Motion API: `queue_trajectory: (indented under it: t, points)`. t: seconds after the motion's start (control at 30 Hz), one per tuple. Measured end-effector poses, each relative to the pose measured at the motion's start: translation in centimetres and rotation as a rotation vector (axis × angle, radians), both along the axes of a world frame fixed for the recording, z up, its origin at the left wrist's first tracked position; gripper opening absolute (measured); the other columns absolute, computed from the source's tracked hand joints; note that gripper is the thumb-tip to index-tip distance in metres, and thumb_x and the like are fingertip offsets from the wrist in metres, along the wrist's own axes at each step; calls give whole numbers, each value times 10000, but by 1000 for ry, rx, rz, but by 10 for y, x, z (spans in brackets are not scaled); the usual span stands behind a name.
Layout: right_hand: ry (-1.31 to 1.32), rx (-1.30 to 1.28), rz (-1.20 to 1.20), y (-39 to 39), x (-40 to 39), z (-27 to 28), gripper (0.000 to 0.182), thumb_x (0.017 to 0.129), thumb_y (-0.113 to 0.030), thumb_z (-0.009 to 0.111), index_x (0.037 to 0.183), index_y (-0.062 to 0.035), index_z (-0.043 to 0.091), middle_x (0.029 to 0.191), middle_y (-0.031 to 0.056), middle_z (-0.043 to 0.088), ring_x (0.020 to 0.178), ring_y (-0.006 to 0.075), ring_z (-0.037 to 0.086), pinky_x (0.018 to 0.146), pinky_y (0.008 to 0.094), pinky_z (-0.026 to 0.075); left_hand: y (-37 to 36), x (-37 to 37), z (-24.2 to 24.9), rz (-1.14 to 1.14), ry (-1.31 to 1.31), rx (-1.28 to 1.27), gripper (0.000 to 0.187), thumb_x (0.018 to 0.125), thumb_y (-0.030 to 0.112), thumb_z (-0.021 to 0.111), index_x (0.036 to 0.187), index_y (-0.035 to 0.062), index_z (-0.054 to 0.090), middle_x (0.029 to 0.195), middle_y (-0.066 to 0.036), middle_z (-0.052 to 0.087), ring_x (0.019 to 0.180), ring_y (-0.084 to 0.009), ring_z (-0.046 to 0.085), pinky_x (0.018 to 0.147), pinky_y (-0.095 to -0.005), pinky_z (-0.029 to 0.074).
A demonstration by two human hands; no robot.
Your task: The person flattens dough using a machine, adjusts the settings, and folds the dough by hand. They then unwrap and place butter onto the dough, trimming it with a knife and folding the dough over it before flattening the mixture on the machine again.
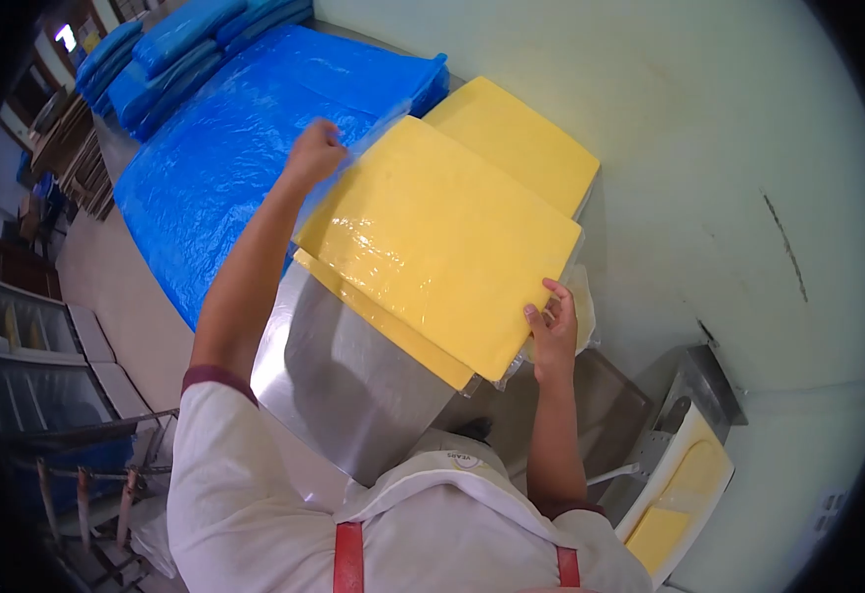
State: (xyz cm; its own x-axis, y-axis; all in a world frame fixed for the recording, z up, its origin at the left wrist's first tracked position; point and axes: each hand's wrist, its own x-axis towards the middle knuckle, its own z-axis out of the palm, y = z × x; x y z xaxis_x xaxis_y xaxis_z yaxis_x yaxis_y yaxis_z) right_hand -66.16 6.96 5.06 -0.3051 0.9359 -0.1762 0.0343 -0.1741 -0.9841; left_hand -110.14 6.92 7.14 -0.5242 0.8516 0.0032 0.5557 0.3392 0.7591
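A large yellow slab (442, 242) in clear plastic film lies over other yellow sheets on a steel table (353, 381). My left hand (316, 153) is closed at the slab's upper left edge, with clear film (368, 135) stretched beside it. My right hand (554, 326) holds the slab's right edge, thumb on top and fingers curled near the corner. Behind it lies a second yellow slab (517, 138). The edge of a lower yellow sheet (383, 316) sticks out toward me.
Blue plastic-wrapped material (225, 158) covers the table's left part, with stacked blue bundles (171, 69) behind. A pale wall (709, 198) stands at right. A white tray (685, 494) holding yellow pieces sits lower right. Metal racks (86, 484) stand lower left.
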Motion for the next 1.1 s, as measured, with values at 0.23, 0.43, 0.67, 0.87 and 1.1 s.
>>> queue_trajectory:
  t: [0.23, 0.43, 0.67, 0.87, 1.1]
  points:
    - [24, 4, 35, 9, 2, -16, 415, 890, 22, 584, 1285, -57, 488, 882, 37, 647, 753, 69, 574, 611, 206, 445, 6, 144, -10, -250, 743, -48, 667, 944, 494, 428, 1474, 110, 299, 1523, -171, 283, 1426, -284, 244, 1162, -456, 177]
    - [109, -5, 60, 5, 3, -11, 387, 885, -12, 603, 1262, -69, 542, 848, 43, 655, 690, 57, 550, 597, 214, 438, 13, 161, -7, -243, 734, -176, 690, 952, 537, 329, 1499, 122, 253, 1561, -148, 209, 1453, -287, 166, 1165, -505, 104]
    - [74, 188, 156, -17, 26, -50, 370, 899, -71, 597, 1269, -74, 580, 832, 34, 648, 685, 87, 594, 586, 256, 496, 0, 273, -25, -638, 815, 42, 592, 981, 341, 359, 1490, 60, 249, 1537, -190, 251, 1439, -330, 195, 1153, -508, 143]
    - [-2, 110, -271, -118, 232, -70, 322, 900, -100, 591, 1220, -76, 616, 864, 47, 681, 752, 125, 639, 731, 288, 535, -41, 400, -49, -1140, 735, -90, 708, 904, 356, 559, 1427, -51, 312, 1472, -235, 350, 1399, -376, 275, 1143, -535, 143]
    - [-74, 148, -1540, -290, 459, -42, 222, 938, -67, 516, 1136, -25, 607, 908, 49, 651, 814, 106, 606, 724, 256, 511, -74, 646, -35, -1571, -119, -37, 524, 877, 208, 645, 1332, 9, 478, 1335, -197, 514, 1257, -326, 482, 1058, -404, 360]
